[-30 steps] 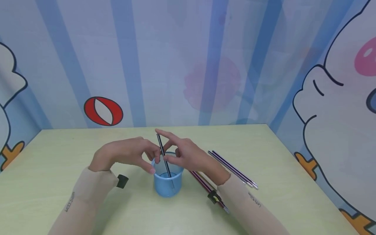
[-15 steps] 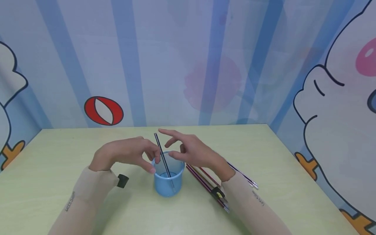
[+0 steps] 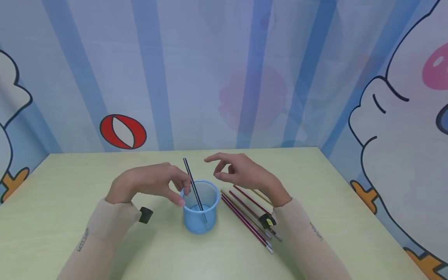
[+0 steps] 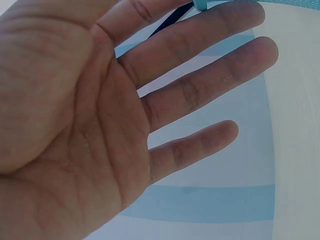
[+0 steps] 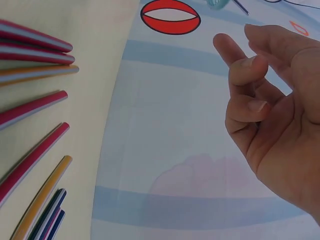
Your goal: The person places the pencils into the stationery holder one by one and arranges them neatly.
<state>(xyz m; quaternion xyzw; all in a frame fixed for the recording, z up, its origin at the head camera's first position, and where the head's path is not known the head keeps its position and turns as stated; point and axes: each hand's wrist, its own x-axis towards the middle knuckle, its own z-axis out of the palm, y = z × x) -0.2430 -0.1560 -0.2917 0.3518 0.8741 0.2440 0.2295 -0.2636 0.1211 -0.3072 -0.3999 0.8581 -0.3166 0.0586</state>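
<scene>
A blue see-through cup (image 3: 199, 221) stands upright on the table. One dark striped pencil (image 3: 189, 171) is inside it, leaning left against the rim. My left hand (image 3: 152, 182) holds the cup's left rim between thumb and fingertips; in the left wrist view its other fingers stretch out beside the rim. Right of and above the cup, my right hand (image 3: 245, 171) hovers with loosely bent fingers and nothing in them. Below and beside that hand, several striped pencils (image 3: 241, 217) in red and gold lie on the table, partly hidden by the right wrist.
More pencil ends, gold and dark blue, show in the right wrist view, such as a gold pencil (image 5: 45, 195). The pale table (image 3: 87, 175) ends at a printed blue striped backdrop (image 3: 196, 77). A dark wrist strap piece (image 3: 145, 215) sticks out by my left sleeve.
My right hand has come off the dark pencil and moved right, away from the cup. The pencil now leans a little further left. The left hand stays on the cup.
</scene>
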